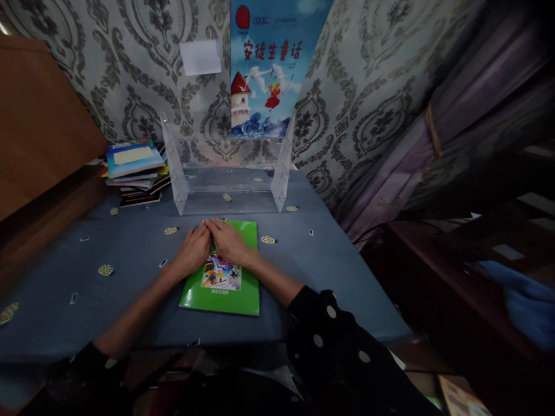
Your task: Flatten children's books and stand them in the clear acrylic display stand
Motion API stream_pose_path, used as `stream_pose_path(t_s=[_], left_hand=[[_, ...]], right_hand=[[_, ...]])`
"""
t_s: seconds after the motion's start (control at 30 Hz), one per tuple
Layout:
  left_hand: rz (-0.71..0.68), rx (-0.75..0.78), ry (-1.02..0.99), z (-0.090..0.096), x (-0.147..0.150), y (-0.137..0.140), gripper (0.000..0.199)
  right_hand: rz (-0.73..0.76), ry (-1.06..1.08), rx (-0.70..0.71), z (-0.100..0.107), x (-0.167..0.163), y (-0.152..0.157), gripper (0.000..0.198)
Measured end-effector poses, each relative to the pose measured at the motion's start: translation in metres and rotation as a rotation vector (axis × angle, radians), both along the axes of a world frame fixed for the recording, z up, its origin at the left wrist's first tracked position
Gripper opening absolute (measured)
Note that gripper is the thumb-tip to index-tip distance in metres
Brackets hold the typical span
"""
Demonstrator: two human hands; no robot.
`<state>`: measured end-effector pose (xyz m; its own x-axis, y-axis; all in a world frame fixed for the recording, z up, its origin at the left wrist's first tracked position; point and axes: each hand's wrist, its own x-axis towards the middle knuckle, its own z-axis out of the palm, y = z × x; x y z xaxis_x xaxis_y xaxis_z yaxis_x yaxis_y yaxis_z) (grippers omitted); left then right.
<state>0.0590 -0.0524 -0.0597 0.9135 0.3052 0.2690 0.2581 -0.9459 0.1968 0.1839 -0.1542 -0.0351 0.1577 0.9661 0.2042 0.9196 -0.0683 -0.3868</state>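
A green book [221, 301] with a colourful picture on its cover lies closed on the blue-grey tablecloth. My left hand [196, 247] rests palm down on the upper left part of the book. Beside it, my right hand [228, 241] lies flat on the cover, and the fingertips of both hands meet near the book's top edge. Neither hand grips anything. The title area under my fingers is hidden. Just beyond the book stands a clear acrylic rack [229, 203] with upright side panels.
A stack of books [136, 160] sits at the back left of the table [329, 277]. A blue poster [266, 75] and a white paper [200, 58] are on the patterned wall. To the right hangs a tied purple curtain [407, 162]. A wooden panel [43, 121] stands left.
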Motion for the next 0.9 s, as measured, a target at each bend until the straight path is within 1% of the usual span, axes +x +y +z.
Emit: stream_pose_path(t_s=[0.2,0.43,0.53,0.7,0.8,0.9], left_hand=[[0.008,-0.005,-0.007,-0.001,0.008,-0.007,0.045],[0.018,-0.114,-0.134,-0.012,0.012,-0.007,0.049],[0.044,-0.148,-0.18,-0.018,0.013,-0.008,0.05],[0.091,-0.146,-0.258,-0.024,0.013,-0.014,0.049],[0.113,-0.104,-0.231,-0.022,0.012,-0.017,0.048],[0.13,-0.049,-0.178,-0.016,0.01,-0.019,0.047]], right_hand=[[-0.013,-0.012,0.007,-0.001,0.006,-0.011,0.054],[-0.057,-0.03,0.04,-0.004,0.009,-0.027,0.045],[-0.021,-0.003,0.056,-0.004,0.014,-0.025,0.043],[0.11,0.008,0.067,0.001,0.026,-0.016,0.041],[0.145,-0.008,0.078,0.002,0.029,-0.014,0.04],[0.142,-0.037,0.063,0.001,0.027,-0.017,0.042]])
